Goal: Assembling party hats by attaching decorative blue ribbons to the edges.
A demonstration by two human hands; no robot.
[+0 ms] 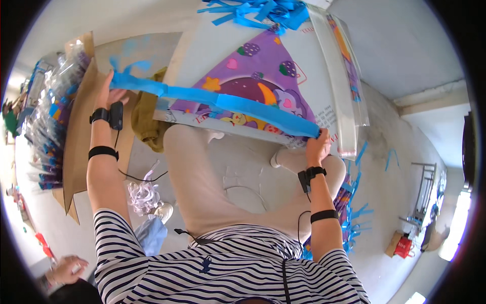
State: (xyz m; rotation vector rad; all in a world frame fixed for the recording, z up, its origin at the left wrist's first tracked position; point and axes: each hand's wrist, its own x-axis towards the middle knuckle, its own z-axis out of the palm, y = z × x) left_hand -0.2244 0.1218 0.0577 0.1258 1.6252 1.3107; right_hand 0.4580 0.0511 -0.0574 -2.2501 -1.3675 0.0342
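Note:
A long blue fabric strip [233,104] is stretched between my hands, in front of my body. My left hand [106,95] pinches its left end, where loose blue tails hang blurred. My right hand [318,146] is closed on the other end, near my right knee. Beneath and beyond the strip lies a purple triangular kite [258,61] printed with stars, hearts, berries, a moon and cartoon animals. The strip covers part of its lower area. A bunch of blue streamers [273,14] lies at the kite's far tip.
The kite rests on a white printed box [195,55]. Clear plastic sleeves [349,101] lie along its right side. At left stands a cardboard carton [81,121] beside many packaged kites [50,121]. Pale ribbons [144,196] lie on the floor. Another person's hand [68,269] shows at lower left.

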